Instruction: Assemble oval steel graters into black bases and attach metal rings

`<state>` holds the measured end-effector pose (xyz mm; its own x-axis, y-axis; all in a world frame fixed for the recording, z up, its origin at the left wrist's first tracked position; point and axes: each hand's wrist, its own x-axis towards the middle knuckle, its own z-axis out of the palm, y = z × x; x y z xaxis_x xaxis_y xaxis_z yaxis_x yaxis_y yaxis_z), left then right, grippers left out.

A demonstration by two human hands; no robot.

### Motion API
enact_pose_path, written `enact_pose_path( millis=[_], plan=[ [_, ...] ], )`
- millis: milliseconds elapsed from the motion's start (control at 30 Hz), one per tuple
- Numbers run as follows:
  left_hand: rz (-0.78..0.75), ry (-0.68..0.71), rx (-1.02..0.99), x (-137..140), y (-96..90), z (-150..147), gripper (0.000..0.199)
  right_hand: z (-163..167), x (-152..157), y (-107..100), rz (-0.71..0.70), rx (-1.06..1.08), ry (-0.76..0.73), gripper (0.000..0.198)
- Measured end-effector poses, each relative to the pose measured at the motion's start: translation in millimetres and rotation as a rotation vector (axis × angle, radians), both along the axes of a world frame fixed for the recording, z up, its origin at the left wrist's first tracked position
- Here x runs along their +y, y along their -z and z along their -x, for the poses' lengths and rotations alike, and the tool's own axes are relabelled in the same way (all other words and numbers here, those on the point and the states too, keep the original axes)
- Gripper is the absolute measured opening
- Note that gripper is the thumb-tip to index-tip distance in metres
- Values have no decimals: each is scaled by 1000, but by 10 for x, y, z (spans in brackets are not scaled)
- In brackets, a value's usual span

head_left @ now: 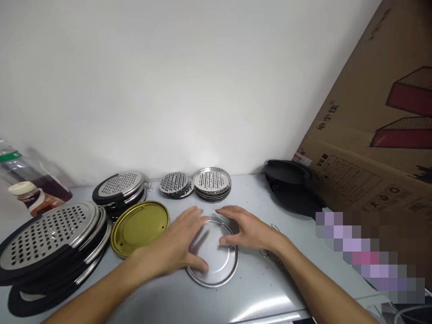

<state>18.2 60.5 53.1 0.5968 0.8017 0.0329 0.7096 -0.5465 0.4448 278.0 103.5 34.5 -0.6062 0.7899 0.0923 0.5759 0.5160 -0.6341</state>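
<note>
Lying in front of me is a round silver metal plate (219, 261) with a raised rim. My left hand (175, 240) is over its left side, thumb and fingers apart, holding nothing. On the opposite side, my right hand (248, 228) is likewise open, its curved fingers and thumb near the rim. I cannot tell whether either hand touches the plate. A gold round plate (140, 227) lies just left of my left hand. Behind the silver plate sit a stack of round grater discs with rims (212, 181) and smaller grater discs (174, 183).
Black-edged graters are stacked at the left (47, 238) and behind them (121, 184). Bottles (37, 198) stand by the wall. Black plastic parts (290, 180) lean near a large cardboard box (364, 148) on the right. Wire pieces (265, 253) lie partly under my right forearm.
</note>
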Motion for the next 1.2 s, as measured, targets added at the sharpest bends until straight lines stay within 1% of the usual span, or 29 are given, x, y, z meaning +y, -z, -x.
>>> enact_pose_path(
  millis=[33, 67, 100, 133, 200, 267, 333, 400, 467, 533, 667, 767, 900, 967, 1067, 1200],
  plan=[
    [-12, -17, 2, 66, 23, 116, 95, -34, -4, -16, 41, -20, -33, 88],
    [-24, -30, -4, 116, 61, 214, 94, -66, -7, -33, 86, -41, -61, 98],
    [-41, -44, -11, 148, 107, 289, 89, -95, -7, -50, 127, -57, -81, 104],
    [-65, -64, -16, 163, 155, 340, 80, -119, -5, -66, 158, -67, -91, 105],
    [-120, -108, -9, 160, 232, 378, 61, -154, 8, -92, 189, -67, -88, 99],
    [-172, -128, 13, 143, 272, 358, 48, -170, 25, -101, 196, -60, -79, 89],
    [-206, -114, 34, 133, 279, 322, 43, -170, 36, -90, 197, -70, -83, 85],
    [-236, -95, 52, 129, 266, 295, 39, -156, 37, -63, 191, -108, -82, 87],
    [-261, -90, 64, 123, 247, 282, 37, -132, 26, -31, 173, -157, -63, 88],
    [-282, -86, 71, 111, 231, 275, 36, -104, 12, -7, 150, -191, -38, 85],
    [-292, -76, 89, 80, 211, 247, 35, -59, -19, -5, 112, -199, -22, 67],
    [-293, -83, 91, 68, 205, 220, 33, -34, -53, -43, 92, -189, -19, 58],
    [-304, -123, 69, 70, 212, 196, 30, -3, -106, -102, 49, -223, 38, 58],
    [-314, -142, 55, 73, 225, 190, 29, 8, -115, -113, 65, -254, 64, 59],
    [-328, -156, 43, 72, 249, 182, 28, 17, -98, -102, 94, -253, 58, 51],
    [-345, -145, 31, 67, 281, 179, 29, 43, -74, -93, 50, -223, 42, 42]
  ],
)
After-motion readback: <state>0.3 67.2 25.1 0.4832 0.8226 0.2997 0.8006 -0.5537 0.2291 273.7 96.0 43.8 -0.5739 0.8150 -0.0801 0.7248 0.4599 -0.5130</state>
